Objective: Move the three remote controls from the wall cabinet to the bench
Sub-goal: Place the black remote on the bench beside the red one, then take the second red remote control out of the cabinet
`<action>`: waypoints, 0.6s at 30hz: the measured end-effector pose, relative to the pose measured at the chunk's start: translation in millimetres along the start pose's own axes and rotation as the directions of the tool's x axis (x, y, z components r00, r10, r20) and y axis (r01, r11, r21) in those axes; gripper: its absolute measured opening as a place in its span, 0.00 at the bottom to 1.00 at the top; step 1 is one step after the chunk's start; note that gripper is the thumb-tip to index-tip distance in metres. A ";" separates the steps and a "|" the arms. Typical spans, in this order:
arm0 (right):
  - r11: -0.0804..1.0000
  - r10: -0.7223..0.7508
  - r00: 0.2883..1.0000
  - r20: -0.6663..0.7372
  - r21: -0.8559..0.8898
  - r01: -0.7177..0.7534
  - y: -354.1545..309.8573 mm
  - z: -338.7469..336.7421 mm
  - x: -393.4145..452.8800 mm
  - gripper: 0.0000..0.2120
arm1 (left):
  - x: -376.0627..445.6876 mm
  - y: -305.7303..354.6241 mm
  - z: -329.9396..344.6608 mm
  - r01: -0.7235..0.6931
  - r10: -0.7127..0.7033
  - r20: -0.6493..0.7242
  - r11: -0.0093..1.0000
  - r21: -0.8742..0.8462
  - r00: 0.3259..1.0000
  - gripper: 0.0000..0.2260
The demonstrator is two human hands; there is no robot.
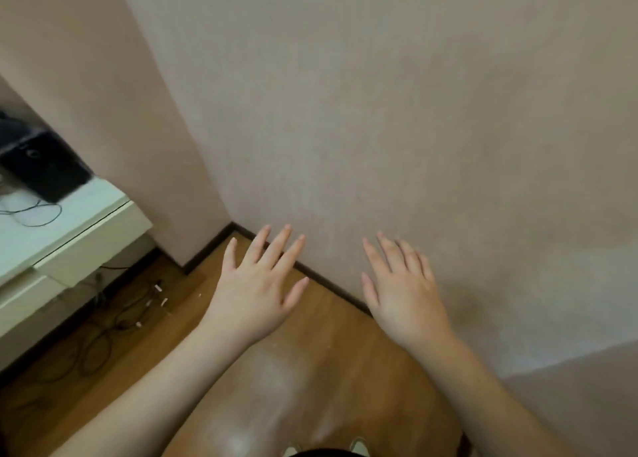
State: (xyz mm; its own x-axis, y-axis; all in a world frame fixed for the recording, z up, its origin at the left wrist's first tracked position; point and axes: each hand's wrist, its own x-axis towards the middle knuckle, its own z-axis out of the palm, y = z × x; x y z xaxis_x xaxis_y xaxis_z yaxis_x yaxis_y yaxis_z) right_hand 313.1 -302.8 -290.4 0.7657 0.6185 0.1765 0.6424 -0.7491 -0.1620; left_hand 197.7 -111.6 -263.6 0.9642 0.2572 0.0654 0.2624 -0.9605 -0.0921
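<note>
My left hand (257, 284) and my right hand (402, 289) are both stretched out in front of me, palms down and fingers spread, holding nothing. They hover over the wooden floor (310, 336) close to a plain beige wall (379, 111). No remote control, wall cabinet or bench shows in the head view.
A white unit with drawers (72, 235) stands at the left, with a black device (41, 166) and a thin cable on top. Loose cables (114, 322) lie on the floor below it. A dark skirting board (331, 284) runs along the wall's foot.
</note>
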 end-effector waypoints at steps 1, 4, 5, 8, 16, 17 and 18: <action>0.999 -0.041 0.999 0.004 0.012 0.041 -6.2 1.1 5.5 0.25 | -4.4 -5.7 -0.1 0.054 -0.054 0.004 0.999 0.011 0.999 0.28; 0.984 -0.168 0.986 0.015 0.055 0.167 -32.7 5.3 21.1 0.26 | -20.9 -22.1 -2.1 0.197 -0.197 0.007 0.980 0.042 0.980 0.28; 0.976 -0.212 0.977 0.020 0.065 0.210 -43.8 5.7 25.3 0.26 | -28.0 -27.8 -4.1 0.232 -0.232 0.009 0.972 0.048 0.973 0.28; 0.938 -0.342 0.940 0.023 0.070 0.339 -79.9 5.9 36.8 0.26 | -49.5 -48.0 -11.6 0.337 -0.338 0.003 0.940 0.046 0.941 0.28; 0.836 -0.549 0.833 0.068 0.032 0.548 -192.2 10.2 53.5 0.28 | -120.5 -138.7 -19.4 0.615 -0.615 -0.027 0.789 -0.013 0.788 0.30; 0.824 -0.566 0.821 0.077 0.029 0.565 -209.1 12.7 52.6 0.29 | -130.9 -152.7 -20.2 0.629 -0.629 -0.039 0.777 -0.018 0.777 0.30; 0.814 -0.580 0.810 0.084 0.030 0.580 -226.6 14.7 51.6 0.29 | -141.3 -165.3 -20.9 0.640 -0.640 -0.052 0.768 -0.024 0.767 0.30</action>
State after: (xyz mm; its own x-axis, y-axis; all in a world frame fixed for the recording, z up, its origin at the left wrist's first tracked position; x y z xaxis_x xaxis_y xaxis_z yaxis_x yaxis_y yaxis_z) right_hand 207.5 -97.7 -258.8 0.2502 0.9556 0.1554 0.9680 -0.2439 -0.0587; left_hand 17.3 8.6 -236.8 0.5692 0.8063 0.1609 0.8174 -0.5761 -0.0048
